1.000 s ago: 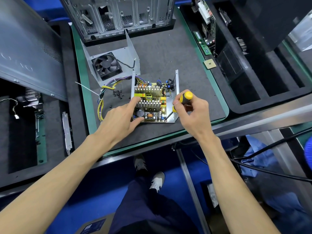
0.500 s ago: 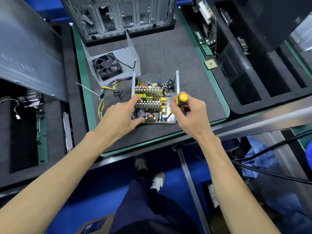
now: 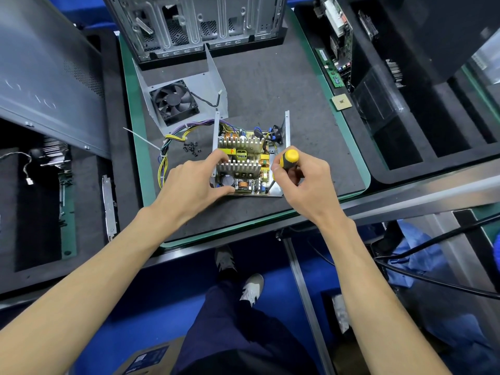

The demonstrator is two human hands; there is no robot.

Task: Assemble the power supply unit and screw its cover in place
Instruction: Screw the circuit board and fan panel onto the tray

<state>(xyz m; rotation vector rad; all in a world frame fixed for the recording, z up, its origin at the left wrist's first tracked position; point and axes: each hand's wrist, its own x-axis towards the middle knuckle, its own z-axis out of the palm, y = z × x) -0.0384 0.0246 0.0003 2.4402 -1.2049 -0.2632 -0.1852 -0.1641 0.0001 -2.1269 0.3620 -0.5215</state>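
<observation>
The open power supply unit [image 3: 244,147], a metal tray with a circuit board and finned heatsinks, lies on the dark mat. My left hand [image 3: 193,182] grips its left near corner, fingers over the side wall and thumb at the front edge. A yellow-and-black screwdriver [image 3: 288,162] stands nearly upright in my right hand [image 3: 308,180], its tip down at the board's right near corner. The unit's grey cover [image 3: 208,85] with a black fan [image 3: 174,102] lies behind to the left. Small black screws [image 3: 192,148] sit loose left of the unit.
A yellow and purple cable bundle [image 3: 169,150] runs left from the unit. A computer case [image 3: 194,25] stands at the mat's far edge. A CPU chip [image 3: 341,102] lies at the right edge of the green-rimmed mat [image 3: 311,147]. Foam trays with parts flank both sides.
My right hand has kept the screwdriver at the right near corner, shifting slightly and standing it more upright. My left hand still holds the unit's left side.
</observation>
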